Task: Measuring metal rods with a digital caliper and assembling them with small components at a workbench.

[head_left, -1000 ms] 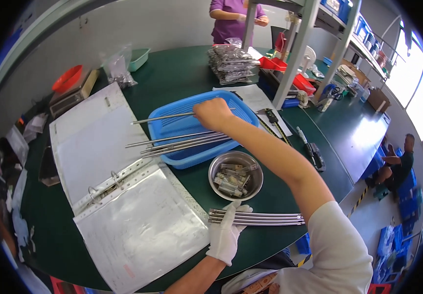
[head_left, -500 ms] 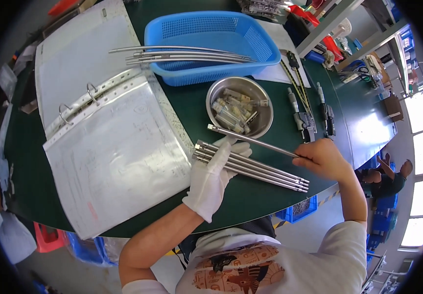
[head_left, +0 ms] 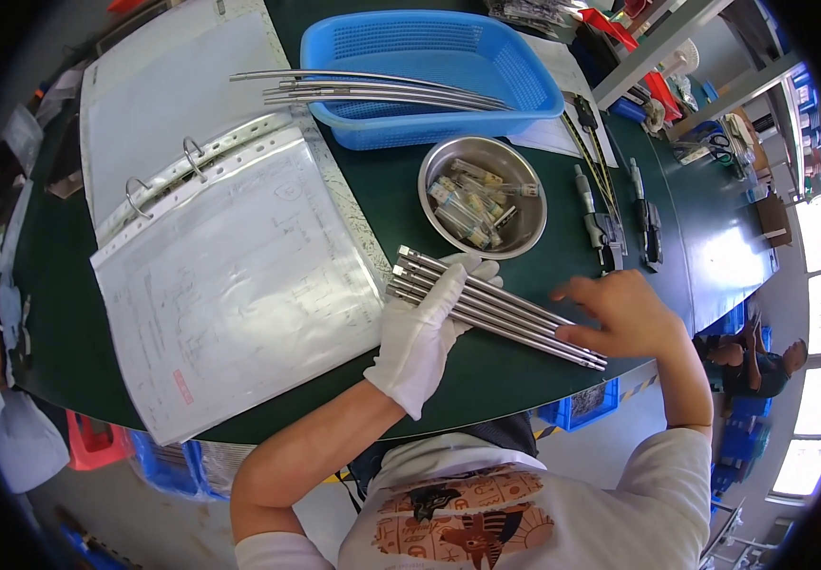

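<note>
While lying side by side on the green table (head_left: 486,380) just below the steel bowl (head_left: 483,196), metal rods (head_left: 491,306): stiff, smooth, likely slippery and prone to rolling. Left hand (head_left: 425,332), gloved, flat and open across their left end; right hand (head_left: 620,313), bare, fingers spread, touching the right end. Best gripped as a bundle near both ends.

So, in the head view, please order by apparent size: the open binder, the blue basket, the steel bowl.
1. Binder, largest by far; it is also nearer the camera.
2. Blue basket, clearly smaller.
3. Steel bowl, smallest.
The fisheye bends the rim, but the gaps are wide enough to rank.
</note>
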Available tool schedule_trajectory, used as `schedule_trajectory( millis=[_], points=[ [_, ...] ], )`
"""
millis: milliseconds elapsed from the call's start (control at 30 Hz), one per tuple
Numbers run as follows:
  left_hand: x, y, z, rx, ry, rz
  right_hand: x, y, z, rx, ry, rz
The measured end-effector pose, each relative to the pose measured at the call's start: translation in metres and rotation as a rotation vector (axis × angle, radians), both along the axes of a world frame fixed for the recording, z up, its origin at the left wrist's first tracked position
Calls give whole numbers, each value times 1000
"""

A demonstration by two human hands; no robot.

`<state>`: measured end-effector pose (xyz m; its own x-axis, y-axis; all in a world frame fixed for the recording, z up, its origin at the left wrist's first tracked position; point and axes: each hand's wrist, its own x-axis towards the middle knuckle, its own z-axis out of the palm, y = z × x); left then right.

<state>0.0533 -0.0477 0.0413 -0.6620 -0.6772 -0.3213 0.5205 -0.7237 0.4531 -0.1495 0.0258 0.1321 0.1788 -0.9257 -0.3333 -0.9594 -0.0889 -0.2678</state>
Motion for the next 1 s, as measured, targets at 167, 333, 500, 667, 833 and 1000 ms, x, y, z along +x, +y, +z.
schedule_trajectory(
  millis=[167, 333, 500, 667, 833, 1000],
  points=[
    [1, -1, 0, -45, -18, -36, 17, -22, 8, -362, -288, -91],
    [-3, 2, 2, 30, -42, 66, 55, -57, -15, -676, -551, 123],
    [-3, 2, 4, 58, -20, 105, 75, -77, -29, -677, -848, 115],
    [-3, 1, 3, 76, -28, 95, 81, -83, -46, -597, -975, -18],
    [-3, 1, -1, 66, -40, 89, 79, -84, -53, -539, -1014, -58],
    [-4, 3, -7, 82, -34, 89, 78, -86, -51, -774, -741, 109]
  ],
)
